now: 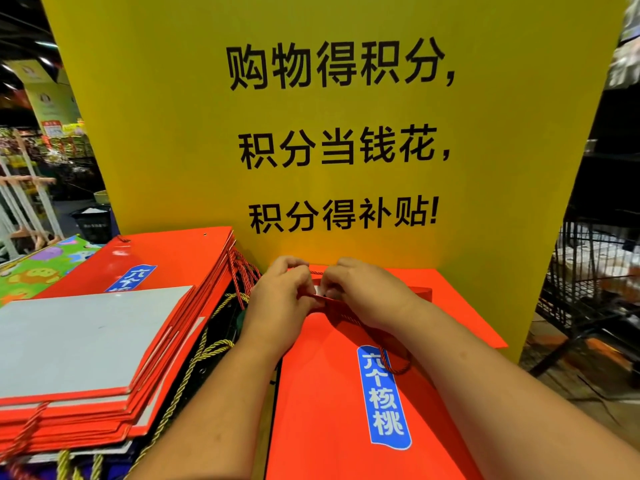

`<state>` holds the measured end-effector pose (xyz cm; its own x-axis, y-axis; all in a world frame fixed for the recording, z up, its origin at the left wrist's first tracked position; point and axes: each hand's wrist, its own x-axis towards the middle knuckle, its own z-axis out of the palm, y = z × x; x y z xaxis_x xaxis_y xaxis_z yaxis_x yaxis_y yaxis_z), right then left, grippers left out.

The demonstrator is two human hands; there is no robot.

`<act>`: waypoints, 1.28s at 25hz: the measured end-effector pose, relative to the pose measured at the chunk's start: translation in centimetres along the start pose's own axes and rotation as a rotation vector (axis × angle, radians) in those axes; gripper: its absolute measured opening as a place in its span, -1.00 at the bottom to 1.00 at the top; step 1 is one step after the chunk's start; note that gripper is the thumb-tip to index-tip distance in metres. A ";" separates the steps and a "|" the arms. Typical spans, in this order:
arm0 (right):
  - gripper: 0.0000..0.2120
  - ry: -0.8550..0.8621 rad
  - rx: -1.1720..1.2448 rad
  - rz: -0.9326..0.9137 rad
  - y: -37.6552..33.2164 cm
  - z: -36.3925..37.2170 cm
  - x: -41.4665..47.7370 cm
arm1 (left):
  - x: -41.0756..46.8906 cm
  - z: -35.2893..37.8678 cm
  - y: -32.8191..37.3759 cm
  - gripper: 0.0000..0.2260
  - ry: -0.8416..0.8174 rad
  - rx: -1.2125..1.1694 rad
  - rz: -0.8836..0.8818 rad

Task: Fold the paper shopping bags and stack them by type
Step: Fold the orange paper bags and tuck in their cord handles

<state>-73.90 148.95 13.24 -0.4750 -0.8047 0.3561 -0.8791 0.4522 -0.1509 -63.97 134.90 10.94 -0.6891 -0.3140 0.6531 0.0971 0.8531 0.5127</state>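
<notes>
A red paper shopping bag (332, 403) with a blue label lies in front of me, its mouth pointing away. My left hand (277, 306) and my right hand (363, 292) meet at the bag's top rim, each pinching the folded red edge there. A red rope handle (398, 365) loops over the bag's face. To the left sits a stack of flat red bags (104, 393), the top one showing a white panel. Behind it a second red pile (180, 258) lies with red cords hanging off its side.
A tall yellow sign board (346, 133) with black text stands right behind the bags. Gold rope handles (194, 368) trail between the stack and my left arm. A wire shopping cart (588, 289) is at the right; a colourful mat (45, 268) lies at the far left.
</notes>
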 end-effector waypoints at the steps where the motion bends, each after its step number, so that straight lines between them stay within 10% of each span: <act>1: -0.88 -0.011 -0.020 0.008 -0.1 0.2 0.0 | 0.0 0.0 0.1 -0.70 0.003 0.008 0.001; 21: -0.89 0.055 0.150 0.191 0.1 -0.6 -0.9 | -0.3 0.9 0.3 -0.78 -0.170 -0.006 0.042; 32: -0.78 0.971 0.627 0.698 4.7 -2.1 -2.0 | -0.1 0.6 0.1 -0.71 -0.074 0.039 -0.183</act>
<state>-76.98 153.49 13.77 -0.8363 0.2326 0.4965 -0.4612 0.1914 -0.8664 -64.35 135.30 10.61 -0.7440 -0.4349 0.5073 -0.0615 0.8006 0.5960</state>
